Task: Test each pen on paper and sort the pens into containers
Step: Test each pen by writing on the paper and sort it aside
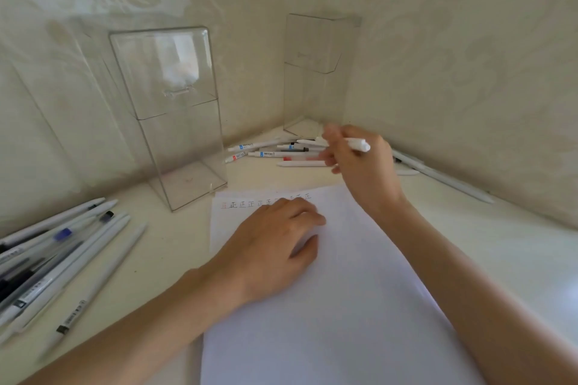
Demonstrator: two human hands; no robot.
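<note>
Pen in hand (359,145): one, white, gripped in the fingers of the right hand (362,166); its blunt end sticks out to the right past the knuckles. The hand is blurred, so the tip does not show.

Right hand: raised beyond the far edge of the paper (337,306), over the back pile of pens (275,153), wrist bent, forearm crossing the sheet's right corner.

Left hand (275,247): palm down on the upper part of the paper, fingers relaxed and slightly bent, gripping nothing, thumb tucked under on the right side.

Paper: one white sheet, lying on the table (516,259) in front of the person.

Test marks (247,204): one row along the top edge, the first red; the left fingertips hide part of the row, so no exact count.

Containers: two, clear plastic, upright. Left container (175,122) stands just beyond the sheet's top-left corner; right container (316,72) stands in the wall corner.

Loose pens: three groups. Back pile between the containers, about eight. Left pile (62,256), about ten, partly cut by the frame. Right group (438,176) along the wall, at least two.
</note>
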